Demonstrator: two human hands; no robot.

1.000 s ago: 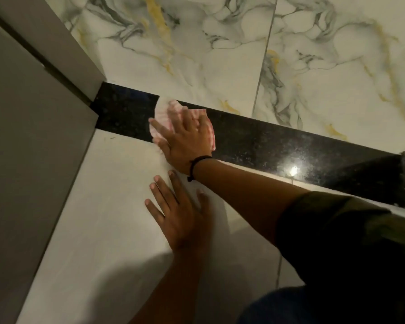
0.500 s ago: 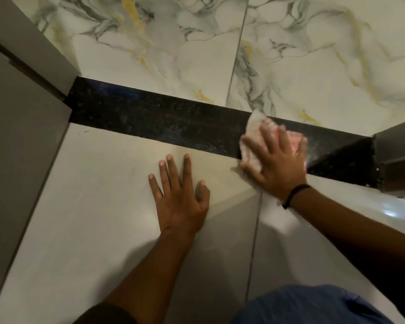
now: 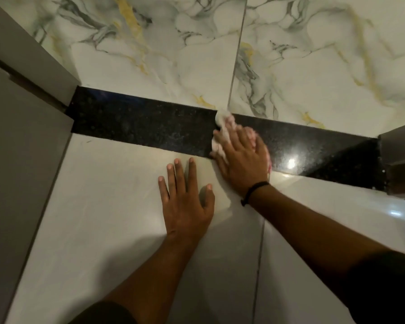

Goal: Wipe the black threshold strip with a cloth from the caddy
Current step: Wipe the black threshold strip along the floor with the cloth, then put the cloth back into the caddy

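The black speckled threshold strip [image 3: 140,123] runs across the floor between the grey wall on the left and the door frame on the right. My right hand [image 3: 242,157] lies flat on the middle of the strip and presses a pink and white cloth [image 3: 221,122] against it; most of the cloth is hidden under the palm. A black band circles that wrist. My left hand [image 3: 185,197] rests flat on the plain white floor tile just in front of the strip, fingers spread, holding nothing. The caddy is not in view.
Marble-patterned tiles [image 3: 313,54] with grey and gold veins lie beyond the strip. A grey wall [image 3: 21,160] borders the left side. A dark door frame [image 3: 400,157] stands at the strip's right end. A lamp glare [image 3: 291,162] shines on the strip.
My right hand swept the cloth along the strip from its left part to the right, and has now come back a little leftward to the middle. The left hand stays planted.
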